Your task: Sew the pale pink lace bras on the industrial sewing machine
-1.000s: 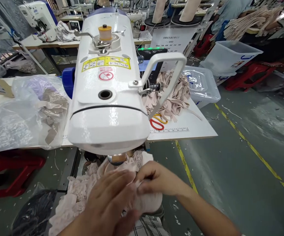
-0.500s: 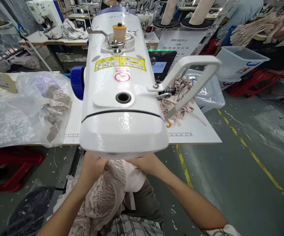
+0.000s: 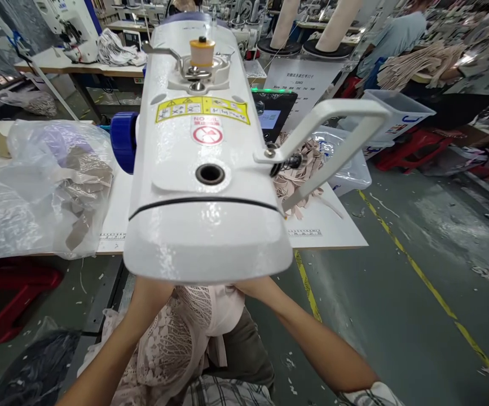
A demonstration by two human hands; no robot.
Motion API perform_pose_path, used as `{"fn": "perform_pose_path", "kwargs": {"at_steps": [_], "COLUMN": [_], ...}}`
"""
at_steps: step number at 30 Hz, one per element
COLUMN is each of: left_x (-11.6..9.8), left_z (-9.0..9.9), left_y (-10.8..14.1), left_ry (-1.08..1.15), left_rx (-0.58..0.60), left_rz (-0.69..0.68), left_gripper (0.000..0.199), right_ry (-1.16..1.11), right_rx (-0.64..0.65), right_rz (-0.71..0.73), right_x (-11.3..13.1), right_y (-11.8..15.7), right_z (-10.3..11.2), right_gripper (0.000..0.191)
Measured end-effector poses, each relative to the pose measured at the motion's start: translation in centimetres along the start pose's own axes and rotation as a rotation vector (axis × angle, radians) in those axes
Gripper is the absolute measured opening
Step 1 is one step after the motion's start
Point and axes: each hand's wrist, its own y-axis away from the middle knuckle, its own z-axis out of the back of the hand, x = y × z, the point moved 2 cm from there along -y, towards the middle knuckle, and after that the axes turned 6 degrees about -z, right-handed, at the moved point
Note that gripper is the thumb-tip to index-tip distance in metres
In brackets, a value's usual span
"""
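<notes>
Okay, compared with a second ago, the left hand (image 3: 154,290) and right hand (image 3: 256,287) have been tucked under the sewing machine (image 3: 208,239), so the lace garment (image 3: 175,335) has probably been lined up there. It's draped below and between them, but both grips are hidden, so clenched or loose can't be told.

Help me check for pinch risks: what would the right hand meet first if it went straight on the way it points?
Most likely the lace bra; the sewing machine head hides much of the right hand, so depth and contact are unclear.
</notes>
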Motion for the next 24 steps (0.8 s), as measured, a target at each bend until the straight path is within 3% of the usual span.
{"fn": "perform_pose_path", "kwargs": {"at_steps": [7, 11, 14, 17, 20, 22, 24], "left_x": [1.7, 3.0, 4.0, 3.8, 2.6, 1.9, 1.6], "left_z": [-0.4, -1.9, -3.6, -5.0, -6.8, -8.4, -10.4], "left_y": [2.3, 5.4, 8.1, 10.2, 11.5, 11.9, 11.6], "left_ry": [0.110, 0.305, 0.328, 0.264, 0.215, 0.179, 0.140], "left_rx": [-0.025, -0.149, -0.103, -0.003, 0.112, 0.129, 0.106], "left_rz": [0.145, 0.292, 0.340, 0.213, 0.054, 0.018, -0.001], "left_gripper": [0.023, 0.044, 0.047, 0.050, 0.071, 0.087, 0.088], "right_ry": [0.019, -0.032, -0.062, -0.065, -0.047, -0.038, -0.044], "right_rx": [-0.061, -0.057, -0.040, -0.043, -0.060, -0.070, -0.076], "right_rz": [0.043, 0.057, 0.064, 0.055, 0.042, 0.062, 0.099], "right_x": [-2.4, -3.0, -3.0, -3.1, -3.5, -3.8, -4.2], "right_y": [-0.2, 0.0, 0.1, 0.3, 0.5, 0.7, 0.9], "right_z": [0.0, 0.1, 0.2, 0.4, 0.6, 0.6, 0.5], "right_gripper": [0.035, 0.037, 0.039, 0.041, 0.041, 0.042, 0.042]}}
